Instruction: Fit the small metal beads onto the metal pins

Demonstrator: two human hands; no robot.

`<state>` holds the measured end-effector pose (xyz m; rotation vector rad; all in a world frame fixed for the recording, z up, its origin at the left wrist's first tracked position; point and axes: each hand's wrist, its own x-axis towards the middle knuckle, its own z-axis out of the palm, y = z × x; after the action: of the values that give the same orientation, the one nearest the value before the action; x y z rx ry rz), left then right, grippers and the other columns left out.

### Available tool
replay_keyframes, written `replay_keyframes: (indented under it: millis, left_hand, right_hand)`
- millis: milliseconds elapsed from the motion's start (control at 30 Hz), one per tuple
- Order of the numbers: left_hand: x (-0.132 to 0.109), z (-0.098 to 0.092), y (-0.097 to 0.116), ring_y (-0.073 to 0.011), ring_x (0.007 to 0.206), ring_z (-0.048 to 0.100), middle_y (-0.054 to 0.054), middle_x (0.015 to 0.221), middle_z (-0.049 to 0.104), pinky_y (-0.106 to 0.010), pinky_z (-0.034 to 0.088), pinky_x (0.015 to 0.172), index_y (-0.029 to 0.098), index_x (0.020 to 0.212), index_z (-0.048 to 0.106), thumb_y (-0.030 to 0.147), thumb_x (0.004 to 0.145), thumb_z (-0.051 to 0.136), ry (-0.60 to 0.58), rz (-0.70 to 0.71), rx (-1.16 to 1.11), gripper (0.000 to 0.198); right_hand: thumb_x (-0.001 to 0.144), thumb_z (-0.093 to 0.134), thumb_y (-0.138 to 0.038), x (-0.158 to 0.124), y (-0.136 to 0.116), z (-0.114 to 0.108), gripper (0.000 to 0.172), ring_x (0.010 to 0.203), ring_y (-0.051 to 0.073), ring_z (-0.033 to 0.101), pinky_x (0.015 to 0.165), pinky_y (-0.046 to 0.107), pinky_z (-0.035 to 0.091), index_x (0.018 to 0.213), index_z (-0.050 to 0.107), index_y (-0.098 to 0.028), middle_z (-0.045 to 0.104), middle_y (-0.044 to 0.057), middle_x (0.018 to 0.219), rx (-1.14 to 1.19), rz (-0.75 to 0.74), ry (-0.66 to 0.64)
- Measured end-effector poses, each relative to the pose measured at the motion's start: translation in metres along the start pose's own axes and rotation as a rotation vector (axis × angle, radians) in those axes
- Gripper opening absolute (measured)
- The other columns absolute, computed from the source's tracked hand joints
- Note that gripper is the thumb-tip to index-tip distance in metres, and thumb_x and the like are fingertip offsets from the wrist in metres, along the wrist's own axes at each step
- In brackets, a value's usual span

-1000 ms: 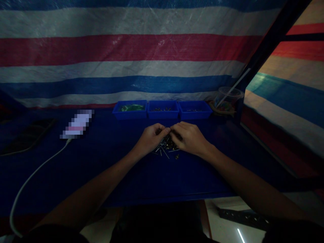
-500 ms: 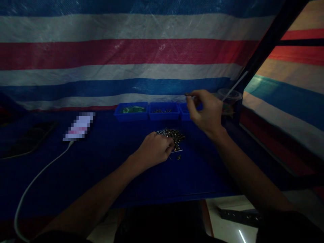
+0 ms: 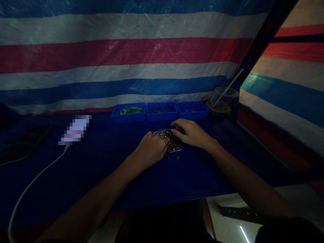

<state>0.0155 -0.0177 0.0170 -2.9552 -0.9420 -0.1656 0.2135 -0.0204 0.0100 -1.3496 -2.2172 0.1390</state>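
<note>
A small heap of metal pins and brass-coloured fittings (image 3: pixel 174 144) lies on the blue table. My left hand (image 3: pixel 155 145) rests at the heap's left side with curled fingers; whatever they hold, if anything, is hidden. Over the far right edge of the heap is my right hand (image 3: pixel 191 132), its thumb and fingers apart with nothing visible between them. One loose fitting (image 3: pixel 178 157) and a few thin pins lie just in front of the heap.
Three blue trays stand behind: a left tray (image 3: pixel 129 117) with greenish packets, a middle tray (image 3: pixel 162 116) and a right tray (image 3: pixel 194 115) with small metal parts. A clear plastic tub (image 3: pixel 225 93) stands at right. A phone (image 3: pixel 76 130) on a white cable (image 3: pixel 37 177) lies at left.
My right hand has come down from above the right tray, where it pinched a small dark piece, to the heap. That piece no longer shows. My left hand stays at the heap.
</note>
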Motion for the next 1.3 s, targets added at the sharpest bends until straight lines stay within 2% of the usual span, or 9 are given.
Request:
replay_keyframes:
  millis: [233, 500, 600, 667, 800, 933, 1067, 1167, 1300]
  left_hand:
    - [-0.001, 0.007, -0.006, -0.0198, 0.083, 0.063, -0.004, 0.095, 0.069, -0.034, 0.038, 0.074, 0.020, 0.095, 0.060, 0.025, 0.086, 0.051, 0.009, 0.013, -0.076, 0.014]
    - [-0.001, 0.007, 0.001, -0.0220, 0.080, 0.063, -0.005, 0.085, 0.069, -0.037, 0.037, 0.076, 0.018, 0.087, 0.063, 0.027, 0.084, 0.053, 0.003, 0.030, -0.063, 0.014]
    - [0.001, 0.006, -0.003, -0.0208, 0.075, 0.063, -0.004, 0.079, 0.069, -0.035, 0.038, 0.073, 0.018, 0.084, 0.064, 0.025, 0.082, 0.052, 0.033, -0.007, -0.119, 0.013]
    - [0.002, 0.003, -0.007, -0.0177, 0.065, 0.061, -0.001, 0.070, 0.066, -0.031, 0.038, 0.067, 0.018, 0.083, 0.064, 0.025, 0.081, 0.051, 0.067, -0.092, -0.219, 0.014]
    - [0.005, -0.004, -0.015, -0.0124, 0.052, 0.053, 0.002, 0.059, 0.060, -0.024, 0.035, 0.053, 0.017, 0.083, 0.065, 0.029, 0.082, 0.048, 0.131, -0.276, -0.575, 0.021]
    - [0.006, -0.008, -0.015, -0.0107, 0.050, 0.046, 0.003, 0.055, 0.053, -0.022, 0.031, 0.048, 0.015, 0.074, 0.063, 0.032, 0.083, 0.045, 0.169, -0.319, -0.785, 0.026]
    - [0.007, -0.006, -0.014, -0.0096, 0.048, 0.041, 0.004, 0.053, 0.046, -0.022, 0.029, 0.047, 0.015, 0.067, 0.058, 0.036, 0.085, 0.042, 0.180, -0.328, -0.839, 0.032]
    - [0.007, -0.004, -0.015, -0.0097, 0.048, 0.041, 0.004, 0.053, 0.046, -0.021, 0.030, 0.047, 0.015, 0.071, 0.059, 0.043, 0.090, 0.034, 0.148, -0.307, -0.833, 0.042]
    - [0.004, -0.005, -0.010, -0.0115, 0.057, 0.052, 0.000, 0.065, 0.059, -0.023, 0.036, 0.055, 0.015, 0.086, 0.063, 0.039, 0.093, 0.038, 0.065, -0.129, -0.589, 0.035]
  right_hand:
    - [0.088, 0.051, -0.030, -0.002, 0.002, 0.001, 0.023, 0.076, 0.015, 0.058, 0.069, 0.028, 0.043, 0.105, 0.059, -0.018, 0.063, 0.004, 0.088, -0.003, -0.004, -0.059]
    - [0.088, 0.051, -0.029, -0.004, -0.008, 0.000, 0.021, 0.081, 0.016, 0.059, 0.072, 0.030, 0.043, 0.104, 0.060, -0.020, 0.064, 0.004, 0.090, 0.015, -0.041, -0.098]
    - [0.088, 0.051, -0.028, -0.004, -0.010, -0.001, 0.019, 0.080, 0.016, 0.058, 0.072, 0.029, 0.043, 0.101, 0.060, -0.019, 0.063, 0.003, 0.088, 0.032, -0.058, -0.104]
    - [0.088, 0.050, -0.028, -0.004, -0.011, -0.002, 0.018, 0.079, 0.015, 0.058, 0.071, 0.028, 0.043, 0.098, 0.060, -0.018, 0.062, 0.003, 0.086, 0.060, -0.075, -0.085]
    - [0.087, 0.053, -0.028, -0.004, -0.015, -0.003, 0.015, 0.078, 0.015, 0.057, 0.071, 0.029, 0.044, 0.096, 0.059, -0.018, 0.061, 0.003, 0.085, 0.089, -0.165, 0.001]
    - [0.088, 0.050, -0.022, -0.005, -0.021, -0.001, 0.011, 0.077, 0.015, 0.056, 0.070, 0.029, 0.043, 0.092, 0.059, -0.017, 0.061, 0.005, 0.083, 0.002, -0.235, 0.069]
    - [0.090, 0.048, -0.023, -0.004, -0.024, -0.001, 0.012, 0.075, 0.016, 0.055, 0.069, 0.029, 0.041, 0.092, 0.058, -0.016, 0.060, 0.005, 0.082, -0.062, -0.248, 0.080]
    - [0.091, 0.044, -0.023, -0.003, -0.023, 0.000, 0.015, 0.073, 0.016, 0.054, 0.069, 0.029, 0.040, 0.087, 0.057, -0.016, 0.059, 0.005, 0.078, -0.075, -0.220, 0.122]
    - [0.094, 0.038, -0.024, -0.003, -0.017, 0.003, 0.022, 0.067, 0.014, 0.053, 0.064, 0.028, 0.038, 0.078, 0.052, -0.018, 0.057, 0.003, 0.072, 0.029, -0.075, 0.246]
